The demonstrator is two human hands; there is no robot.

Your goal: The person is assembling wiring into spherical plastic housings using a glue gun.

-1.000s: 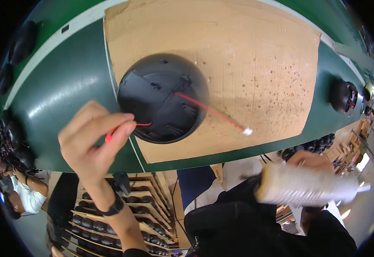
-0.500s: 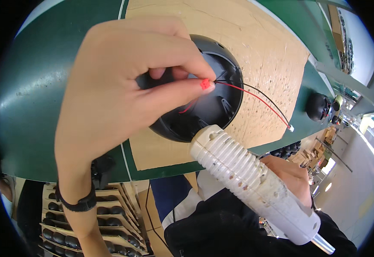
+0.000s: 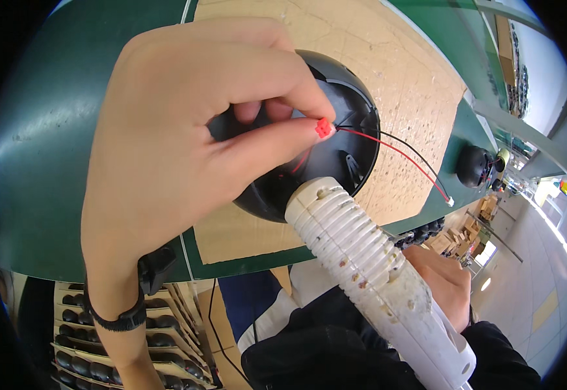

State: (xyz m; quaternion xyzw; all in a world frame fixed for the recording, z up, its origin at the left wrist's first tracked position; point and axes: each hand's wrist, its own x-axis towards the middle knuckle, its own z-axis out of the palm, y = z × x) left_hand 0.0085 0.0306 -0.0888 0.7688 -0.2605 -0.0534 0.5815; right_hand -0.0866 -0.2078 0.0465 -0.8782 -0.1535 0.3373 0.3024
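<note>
My left hand (image 3: pixel 186 143) fills the middle of the view and pinches a small red plug (image 3: pixel 324 128) between thumb and forefinger. A red and black wire pair (image 3: pixel 400 153) runs from the plug to a small white end at the right. Under the hand lies a round black plastic housing (image 3: pixel 355 130) on a tan wooden board (image 3: pixel 400 58). My right hand (image 3: pixel 446 279) grips a white ribbed glue gun (image 3: pixel 368 260); its nose points up into the housing's near rim.
The board lies on a green workbench (image 3: pixel 43 149). Another black housing (image 3: pixel 475 166) sits at the bench's right end. Trays of several black parts (image 3: pixel 82 325) stand below the bench at lower left. A workshop floor shows at the right.
My left hand has risen close to the camera with the plug over the housing. The glue gun has swung up from the lower right until its nose reaches the housing.
</note>
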